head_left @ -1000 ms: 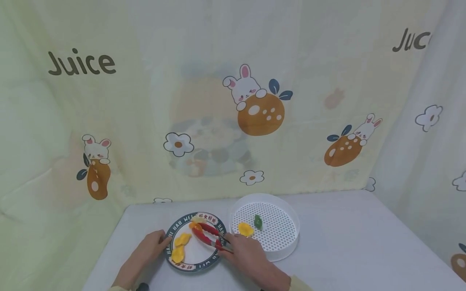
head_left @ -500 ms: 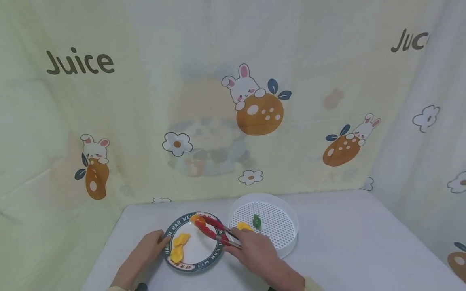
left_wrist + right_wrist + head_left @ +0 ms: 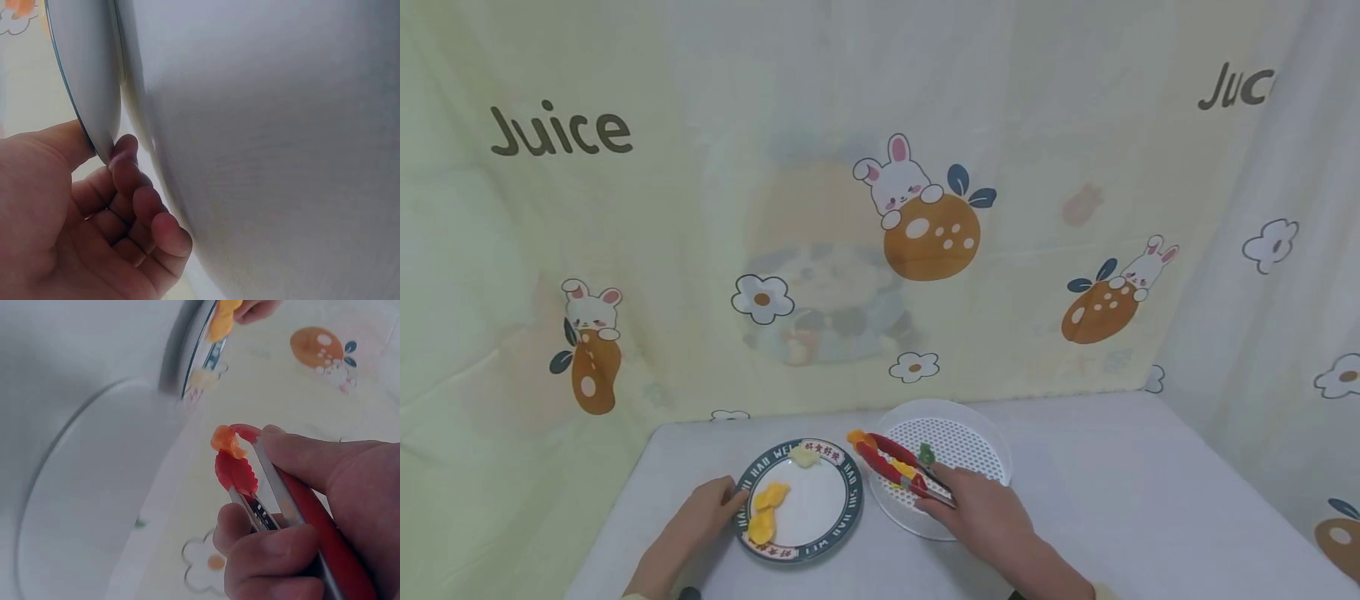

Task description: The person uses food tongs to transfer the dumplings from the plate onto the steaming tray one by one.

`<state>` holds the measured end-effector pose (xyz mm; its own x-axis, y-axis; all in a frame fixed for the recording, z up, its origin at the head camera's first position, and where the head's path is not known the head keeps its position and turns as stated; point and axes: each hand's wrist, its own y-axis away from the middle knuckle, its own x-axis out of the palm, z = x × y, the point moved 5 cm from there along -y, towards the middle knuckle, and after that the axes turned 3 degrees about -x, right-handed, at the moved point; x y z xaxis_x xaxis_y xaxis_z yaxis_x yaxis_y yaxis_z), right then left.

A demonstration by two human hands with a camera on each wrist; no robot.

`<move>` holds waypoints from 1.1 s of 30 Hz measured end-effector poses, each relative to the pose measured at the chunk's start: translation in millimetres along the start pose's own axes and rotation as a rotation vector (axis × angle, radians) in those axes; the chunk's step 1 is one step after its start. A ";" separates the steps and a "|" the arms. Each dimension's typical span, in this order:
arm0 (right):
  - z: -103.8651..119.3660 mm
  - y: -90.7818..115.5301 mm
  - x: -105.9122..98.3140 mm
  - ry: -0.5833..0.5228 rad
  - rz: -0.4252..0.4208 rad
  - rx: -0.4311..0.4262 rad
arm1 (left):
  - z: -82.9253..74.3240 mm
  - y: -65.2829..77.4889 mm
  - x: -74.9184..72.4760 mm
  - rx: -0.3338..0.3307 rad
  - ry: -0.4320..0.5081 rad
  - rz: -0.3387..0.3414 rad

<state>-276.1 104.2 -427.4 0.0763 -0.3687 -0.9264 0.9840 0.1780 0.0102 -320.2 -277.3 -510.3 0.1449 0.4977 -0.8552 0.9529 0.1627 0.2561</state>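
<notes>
My left hand (image 3: pixel 706 510) pinches the left rim of a white plate (image 3: pixel 811 508) with a dark lettered border; in the left wrist view the thumb lies on the rim and the fingers curl beneath. Two yellow pieces (image 3: pixel 766 510) lie at the plate's left and a pale piece (image 3: pixel 805 455) near its far rim. My right hand (image 3: pixel 985 510) grips red-tipped metal tongs (image 3: pixel 287 500). Between the tong tips is a small orange piece (image 3: pixel 227 441), raised over the left rim of a white perforated round tray (image 3: pixel 970 442). Inside the tray, a yellow piece (image 3: pixel 901 472) shows partly behind the tongs.
A green piece (image 3: pixel 927 453) lies in the perforated tray. Plate and tray stand side by side on a white-covered table (image 3: pixel 1097 492). A printed curtain (image 3: pixel 820 208) hangs along the table's back edge, and another stretch hangs at the right.
The right hand has moved right with the tongs, carrying the orange piece off the plate to the tray's left rim. The pale piece on the plate is uncovered. The left hand stays at the rim.
</notes>
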 end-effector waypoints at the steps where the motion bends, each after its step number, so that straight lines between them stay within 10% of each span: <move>1: -5.4 0.7 -2.1 0.009 0.000 0.011 | 0.1 0.1 -0.1 -0.001 0.004 -0.001; 18: -78.9 4.7 -22.8 0.004 -0.010 0.081 | 1.6 -0.7 0.9 0.034 -0.004 -0.012; 33: -92.3 -4.0 -16.0 0.059 0.051 0.132 | -0.2 1.5 -1.4 0.021 0.004 -0.009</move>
<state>-296.2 193.6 -447.3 0.1208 -0.3070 -0.9440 0.9920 0.0721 0.1035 -319.1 -277.6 -508.7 0.1355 0.4998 -0.8555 0.9595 0.1492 0.2392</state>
